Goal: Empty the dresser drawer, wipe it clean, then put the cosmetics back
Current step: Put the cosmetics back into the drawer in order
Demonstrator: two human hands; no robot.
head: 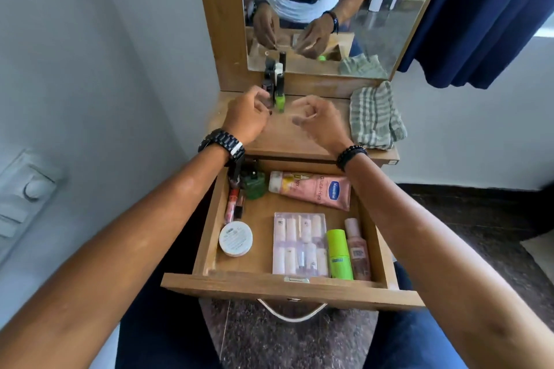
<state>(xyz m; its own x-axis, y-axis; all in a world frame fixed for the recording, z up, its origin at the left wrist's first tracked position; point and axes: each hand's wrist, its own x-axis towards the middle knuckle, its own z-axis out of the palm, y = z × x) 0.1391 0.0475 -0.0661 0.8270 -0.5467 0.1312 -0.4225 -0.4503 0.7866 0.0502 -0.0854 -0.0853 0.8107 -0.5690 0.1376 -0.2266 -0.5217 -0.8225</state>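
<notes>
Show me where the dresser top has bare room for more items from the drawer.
Bare wood lies on the dresser top between the nail polish bottles and the striped cloth, under the right hand. The back-left corner by the left hand is crowded.

drawer [299, 286]: matt wood | cloth [374, 117]: woven, striped | tube [311, 190]: probably glossy plastic

Drawer [209, 234] open before the counter [299, 138]; tube [311, 190] at its back, jar [236, 239] left, blister pack [299, 244] centre, two bottles [349, 252] right; cloth [376, 115] on counter right, small bottles [277, 93] left (against mirror [329, 9]).
</notes>
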